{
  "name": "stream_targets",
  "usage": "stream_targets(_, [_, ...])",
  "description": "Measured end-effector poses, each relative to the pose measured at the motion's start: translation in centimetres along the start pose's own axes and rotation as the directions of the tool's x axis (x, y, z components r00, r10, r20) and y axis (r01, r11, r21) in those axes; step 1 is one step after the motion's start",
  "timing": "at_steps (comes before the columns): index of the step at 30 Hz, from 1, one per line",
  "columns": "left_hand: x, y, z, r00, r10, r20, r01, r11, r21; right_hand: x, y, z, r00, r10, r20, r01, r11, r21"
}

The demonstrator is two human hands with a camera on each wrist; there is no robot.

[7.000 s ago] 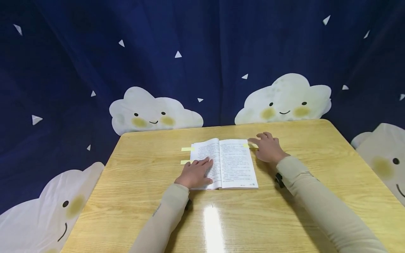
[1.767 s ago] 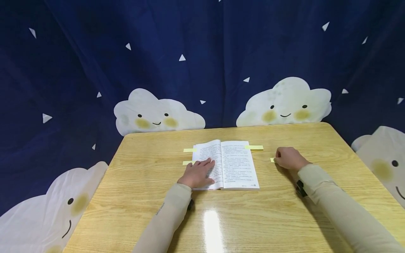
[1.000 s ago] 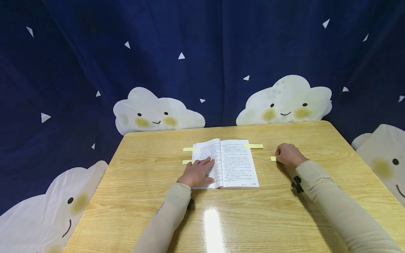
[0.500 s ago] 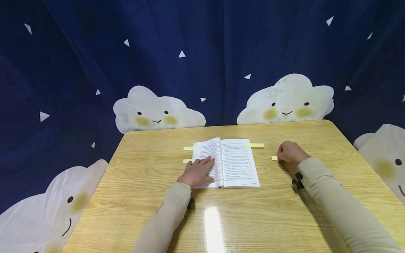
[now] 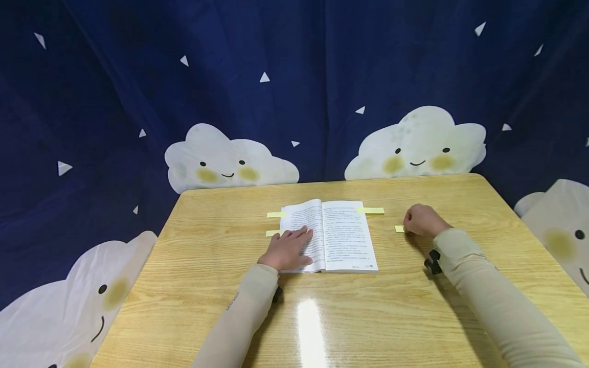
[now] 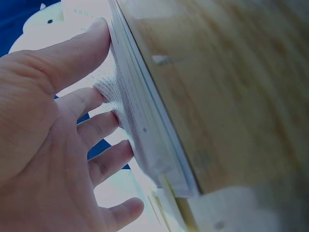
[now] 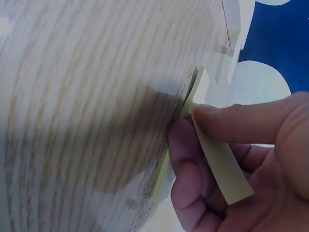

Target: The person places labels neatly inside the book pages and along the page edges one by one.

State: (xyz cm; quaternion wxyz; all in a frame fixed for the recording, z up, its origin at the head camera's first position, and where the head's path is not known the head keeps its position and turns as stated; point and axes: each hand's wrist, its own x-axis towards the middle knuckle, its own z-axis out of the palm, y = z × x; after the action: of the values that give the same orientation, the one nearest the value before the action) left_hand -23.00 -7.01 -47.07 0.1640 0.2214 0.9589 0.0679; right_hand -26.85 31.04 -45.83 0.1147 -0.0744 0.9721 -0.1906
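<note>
An open book [image 5: 347,235] lies on the wooden table with printed pages facing up. My left hand [image 5: 287,250] rests on its left page with fingers spread; the left wrist view shows the thumb [image 6: 82,53] stretched along the page. Two yellow sticky strips [image 5: 276,214] jut from the book's left edge, and another sticky strip [image 5: 374,210] juts from its upper right edge. To the right of the book, my right hand [image 5: 424,221] pinches a yellow sticky note strip [image 7: 224,169] between thumb and finger. More yellow sticky notes [image 7: 161,179] lie under those fingers, partly hidden.
The wooden table [image 5: 207,245] reaches back to a dark blue curtain [image 5: 294,92] printed with white clouds. A bright light reflection [image 5: 310,327] shows on the tabletop near the front. Each wrist wears a black device [image 5: 432,262].
Seven seconds ago my right hand was at the book's upper right corner, where a strip now sticks out. It has since moved right to the sticky notes. My left hand stays put.
</note>
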Motion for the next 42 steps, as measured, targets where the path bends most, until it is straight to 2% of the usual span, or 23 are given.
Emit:
stream_targets(6, [0.00,0.05,-0.01,1.000,-0.001,0.004,0.001,1.000,-0.004,-0.07,0.04,-0.02,1.000,0.010,0.030,-0.011,1.000,0.024])
stream_targets(13, [0.05,-0.03,0.00,1.000,-0.006,0.007,0.006,1.000,-0.009,0.27,0.30,0.03,1.000,0.010,0.015,-0.010,1.000,0.015])
stream_targets(35, [0.00,-0.03,0.04,1.000,-0.005,0.004,0.005,1.000,-0.028,0.25,0.37,-0.13,0.995,0.057,0.084,-0.062,0.996,0.057])
stream_targets(42, [-0.02,-0.04,0.04,1.000,-0.009,0.004,0.009,1.000,-0.026,0.35,0.42,-0.01,0.994,0.050,0.094,-0.057,0.995,0.078])
